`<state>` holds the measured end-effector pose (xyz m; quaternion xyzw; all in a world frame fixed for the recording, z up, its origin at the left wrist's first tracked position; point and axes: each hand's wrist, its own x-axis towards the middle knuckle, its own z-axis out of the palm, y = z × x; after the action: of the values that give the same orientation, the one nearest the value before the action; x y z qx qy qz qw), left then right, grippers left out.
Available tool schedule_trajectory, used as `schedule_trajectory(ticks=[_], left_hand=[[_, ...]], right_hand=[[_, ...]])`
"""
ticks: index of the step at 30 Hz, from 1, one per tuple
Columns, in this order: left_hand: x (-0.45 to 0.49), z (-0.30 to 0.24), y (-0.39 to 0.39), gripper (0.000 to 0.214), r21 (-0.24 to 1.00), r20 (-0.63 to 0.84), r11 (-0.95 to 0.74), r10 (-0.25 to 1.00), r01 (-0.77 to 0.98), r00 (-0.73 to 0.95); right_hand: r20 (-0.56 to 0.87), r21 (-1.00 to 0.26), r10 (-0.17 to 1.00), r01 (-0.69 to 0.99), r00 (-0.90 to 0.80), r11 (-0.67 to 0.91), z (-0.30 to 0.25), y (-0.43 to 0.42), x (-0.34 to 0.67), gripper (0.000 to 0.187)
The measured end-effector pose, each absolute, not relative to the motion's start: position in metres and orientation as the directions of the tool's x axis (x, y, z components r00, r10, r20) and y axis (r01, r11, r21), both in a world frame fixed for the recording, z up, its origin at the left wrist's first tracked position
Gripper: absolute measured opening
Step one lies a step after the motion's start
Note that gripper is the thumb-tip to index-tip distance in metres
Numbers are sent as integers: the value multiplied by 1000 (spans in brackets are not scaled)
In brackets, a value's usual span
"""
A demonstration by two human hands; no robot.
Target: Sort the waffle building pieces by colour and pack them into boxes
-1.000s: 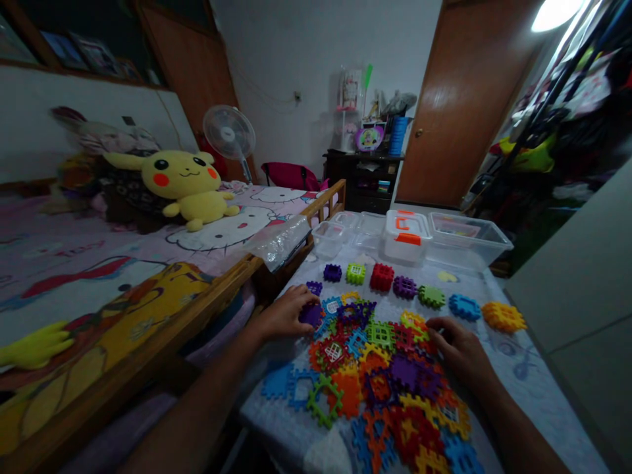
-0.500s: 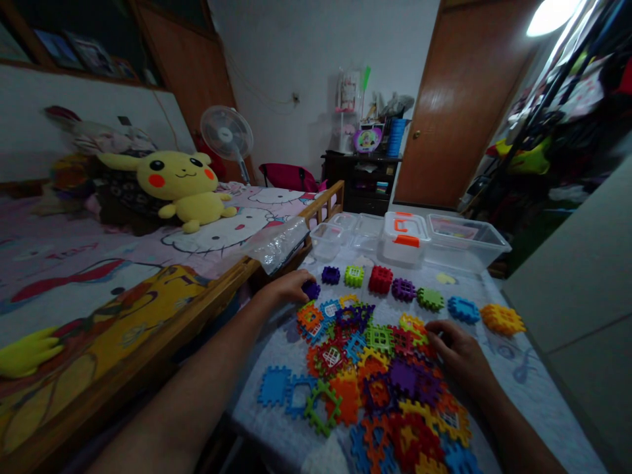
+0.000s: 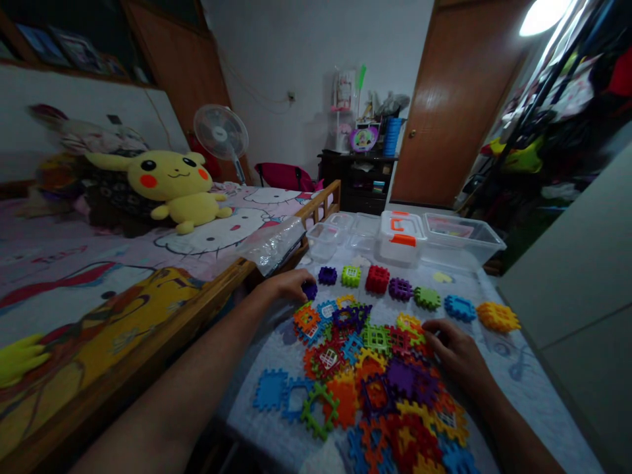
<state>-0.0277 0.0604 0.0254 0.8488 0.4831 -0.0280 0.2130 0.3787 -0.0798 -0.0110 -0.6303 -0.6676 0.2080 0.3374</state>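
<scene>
My left hand (image 3: 291, 284) is closed on a dark purple interlocking block piece (image 3: 309, 291) at the left end of a row of stacks. Beside it in that row stand a dark blue-purple stack (image 3: 327, 275) and a lime green stack (image 3: 351, 276). Against the right edge of a mixed pile of toothed plastic pieces (image 3: 378, 339) rests my right hand (image 3: 457, 352), its fingers apart, close to a yellow piece (image 3: 409, 322). I see nothing held in it; its fingertips are partly hidden.
Farther right the row has red (image 3: 378, 280), purple (image 3: 400, 288), green (image 3: 427, 298), blue (image 3: 459, 307) and yellow (image 3: 498, 316) stacks. Clear plastic boxes (image 3: 461, 250) and a lidded box with orange clips (image 3: 402, 237) stand behind. A wooden bed rail (image 3: 207, 299) borders the left.
The whole view has shifted slightly, with things appearing a little farther left. Both hands stay at the same places beside the pieces.
</scene>
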Motion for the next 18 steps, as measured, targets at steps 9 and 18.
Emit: schedule_trajectory(ticks=[9, 18], left_hand=[[-23, 29, 59, 46, 322, -235, -471, 801, 821, 551], [-17, 50, 61, 44, 308, -26, -507, 841, 805, 540]], right_hand=[[183, -684, 983, 719, 10, 120, -13, -79, 380, 29], [175, -699, 985, 704, -3, 126, -13, -79, 380, 28]])
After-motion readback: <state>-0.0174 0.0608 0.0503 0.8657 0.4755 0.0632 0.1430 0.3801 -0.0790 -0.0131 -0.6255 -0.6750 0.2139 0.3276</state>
